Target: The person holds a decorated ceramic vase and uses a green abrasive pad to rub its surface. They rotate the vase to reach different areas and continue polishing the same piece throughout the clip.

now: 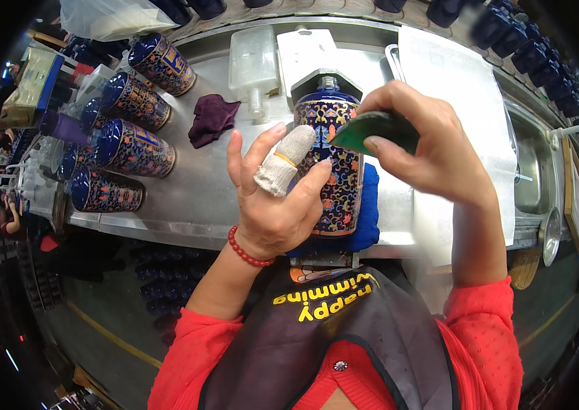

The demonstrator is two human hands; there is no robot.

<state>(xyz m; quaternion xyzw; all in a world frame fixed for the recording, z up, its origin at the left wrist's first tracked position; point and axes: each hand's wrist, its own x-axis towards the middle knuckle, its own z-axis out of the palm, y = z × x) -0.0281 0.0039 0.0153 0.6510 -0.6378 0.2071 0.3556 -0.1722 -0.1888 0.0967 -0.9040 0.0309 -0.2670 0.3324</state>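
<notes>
A dark blue bottle [341, 174] with colourful floral patterning lies in front of me, its clear neck pointing away. My left hand [279, 195] is at its left side with fingers spread. One finger wears a knitted finger cover [292, 156] held by a yellow band; that finger and the thumb appear to rest on the bottle. My right hand [426, 137] pinches a dark green flat scraper [378, 132] between thumb and fingers, its edge over the right side of the bottle. A blue cloth [366, 212] lies under the bottle, and a dark angular holder [310, 85] supports its shoulder.
Several patterned blue bottles [136, 149] stand at the left. A crumpled purple cloth [212, 117] and a clear empty bottle [253, 61] lie on the metal bench [201, 191]. White paper sheets [450, 89] cover its right side, beside a sink [530, 164]. More dark bottles [532, 55] line the back right.
</notes>
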